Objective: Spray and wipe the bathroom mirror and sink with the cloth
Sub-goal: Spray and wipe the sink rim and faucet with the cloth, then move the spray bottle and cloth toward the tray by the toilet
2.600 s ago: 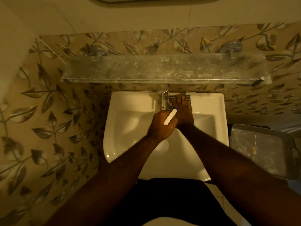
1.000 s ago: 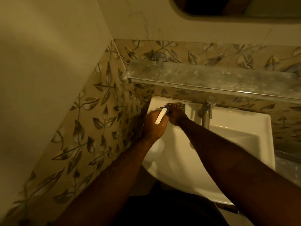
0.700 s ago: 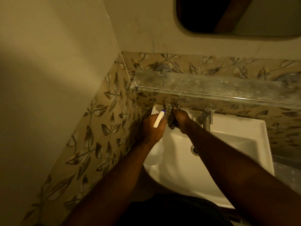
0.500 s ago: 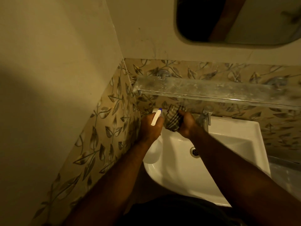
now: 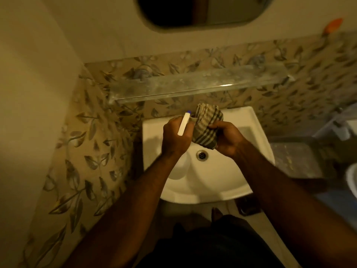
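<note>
Above the sink [image 5: 228, 182], the left hand [image 5: 174, 137] is gripping the spray bottle [image 5: 184, 123], nozzle aiming wallward; the right hand [image 5: 227, 138] is clutching the bunched checked cloth [image 5: 207, 125], beneath the glass shelf [image 5: 193, 84].

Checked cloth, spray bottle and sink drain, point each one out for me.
checked cloth [image 5: 207, 124], head view, on its bunched striped middle.
spray bottle [image 5: 184, 123], head view, on the white spray head above the left hand.
sink drain [image 5: 202, 155], head view, on the metal ring.

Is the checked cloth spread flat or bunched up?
Bunched up: the striped checked cloth sits as a crumpled wad in the right hand, above the white sink.
</note>
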The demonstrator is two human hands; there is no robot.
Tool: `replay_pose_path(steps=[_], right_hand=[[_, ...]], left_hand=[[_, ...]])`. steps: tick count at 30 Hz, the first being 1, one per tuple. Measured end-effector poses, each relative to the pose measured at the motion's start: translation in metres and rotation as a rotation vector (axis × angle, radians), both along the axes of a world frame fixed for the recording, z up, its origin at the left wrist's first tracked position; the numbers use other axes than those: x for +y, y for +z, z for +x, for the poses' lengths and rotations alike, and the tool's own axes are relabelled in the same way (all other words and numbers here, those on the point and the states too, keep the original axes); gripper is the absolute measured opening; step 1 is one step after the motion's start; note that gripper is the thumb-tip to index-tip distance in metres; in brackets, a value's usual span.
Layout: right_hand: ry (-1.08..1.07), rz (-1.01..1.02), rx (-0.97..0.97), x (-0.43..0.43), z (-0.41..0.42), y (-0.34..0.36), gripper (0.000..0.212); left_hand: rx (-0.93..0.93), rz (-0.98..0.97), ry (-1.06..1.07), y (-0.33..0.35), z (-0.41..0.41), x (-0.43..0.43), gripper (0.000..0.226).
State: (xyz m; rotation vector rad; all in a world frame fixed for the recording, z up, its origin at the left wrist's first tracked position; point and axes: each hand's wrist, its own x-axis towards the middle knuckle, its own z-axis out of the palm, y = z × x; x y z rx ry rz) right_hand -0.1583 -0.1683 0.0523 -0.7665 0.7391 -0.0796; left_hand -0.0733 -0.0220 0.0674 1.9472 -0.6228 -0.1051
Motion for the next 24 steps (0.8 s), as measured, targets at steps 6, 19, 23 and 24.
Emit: replay_pose_path(steps=[6, 19, 23, 24], right_hand=[[-0.191, -0.047, -0.05, -0.048, -0.077, 0.013, 0.042], [-0.631, -0.168, -0.009, -0.239, -0.23, -0.004, 0.032], [-0.653, -0.122, 0.207, -0.316, -0.274, -0.071, 0.039], [-0.635, -0.112, 0.269, -0.331, -0.284, -0.091, 0.039]], left_hand=[[-0.037, -0.175, -0.218, 0.023, -0.046, -0.067, 0.038], [-0.042, -0.187, -0.465, 0.036, -0.158, -0.259, 0.025], [0.011, -0.15, -0.39, 0.006, -0.192, -0.331, 0.023], [0.032, -0.1, -0.376, -0.006, -0.199, -0.348, 0.027]])
